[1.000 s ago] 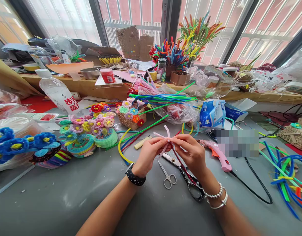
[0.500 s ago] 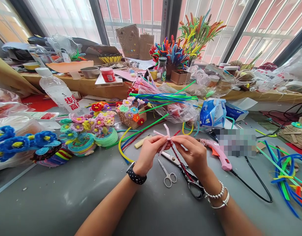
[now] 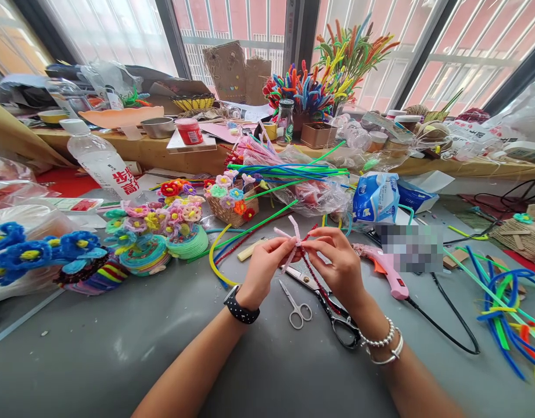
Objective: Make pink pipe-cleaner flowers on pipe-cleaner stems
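With my left hand (image 3: 266, 264) I pinch the pale pink fuzzy piece (image 3: 295, 225) between thumb and forefinger; its several arms spread out from one centre. My right hand (image 3: 340, 264) has its fingertips closed on the dark red fuzzy stem (image 3: 311, 271), just beside this centre. The pink piece is in the air between my two hands, above the grey table (image 3: 250, 371). The stem hangs down from there, in front of the large scissors (image 3: 344, 332) with black handles. The small silver scissors (image 3: 299, 313) lie near them, on their left. To the right of my right hand lies the pink glue gun (image 3: 397, 283). Farther to my left stand the flower pots (image 3: 187, 242), full of colourful fuzzy flowers.
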The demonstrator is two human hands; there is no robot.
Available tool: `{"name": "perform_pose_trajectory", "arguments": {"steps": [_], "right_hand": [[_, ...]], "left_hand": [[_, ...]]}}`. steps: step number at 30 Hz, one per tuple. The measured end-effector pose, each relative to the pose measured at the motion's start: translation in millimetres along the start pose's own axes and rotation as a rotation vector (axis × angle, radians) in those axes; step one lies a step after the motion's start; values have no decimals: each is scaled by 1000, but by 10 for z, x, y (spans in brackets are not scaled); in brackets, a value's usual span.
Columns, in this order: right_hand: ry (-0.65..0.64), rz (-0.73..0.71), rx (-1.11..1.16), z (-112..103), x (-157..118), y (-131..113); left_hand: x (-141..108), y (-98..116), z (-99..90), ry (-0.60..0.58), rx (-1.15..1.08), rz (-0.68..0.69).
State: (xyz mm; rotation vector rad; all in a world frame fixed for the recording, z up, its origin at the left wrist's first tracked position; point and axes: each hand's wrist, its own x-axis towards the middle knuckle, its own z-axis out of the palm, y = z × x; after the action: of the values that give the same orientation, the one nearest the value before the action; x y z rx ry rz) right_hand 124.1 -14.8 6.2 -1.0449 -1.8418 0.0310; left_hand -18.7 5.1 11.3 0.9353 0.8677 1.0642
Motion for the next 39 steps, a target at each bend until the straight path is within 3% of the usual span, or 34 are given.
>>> {"name": "perform_pose_trajectory", "arguments": {"steps": [7, 13, 15, 22, 26, 29, 35, 39], "right_hand": [[-6, 18, 42, -24, 37, -18], [-56, 263, 241, -56, 88, -2], [-65, 279, 220, -59, 90, 20], [-10, -172, -291, -58, 34, 54], [-32, -318, -466, -71, -5, 44], [-41, -347, -516, -71, -19, 38], [80, -250, -459, 11, -21, -12], [133, 33, -315, 68, -1, -105]], "left_hand": [[12, -14, -35, -32, 49, 21], [-2, 20, -24, -14, 1, 36], [-2, 31, -24, -12, -23, 30], [-9, 40, -21, -42, -39, -22], [-17, 30, -9, -13, 4, 10], [-15, 8, -3, 11, 63, 69], [-22, -12, -6, 59, 252, 221], [-55, 35, 5, 96, 389, 311]]}}
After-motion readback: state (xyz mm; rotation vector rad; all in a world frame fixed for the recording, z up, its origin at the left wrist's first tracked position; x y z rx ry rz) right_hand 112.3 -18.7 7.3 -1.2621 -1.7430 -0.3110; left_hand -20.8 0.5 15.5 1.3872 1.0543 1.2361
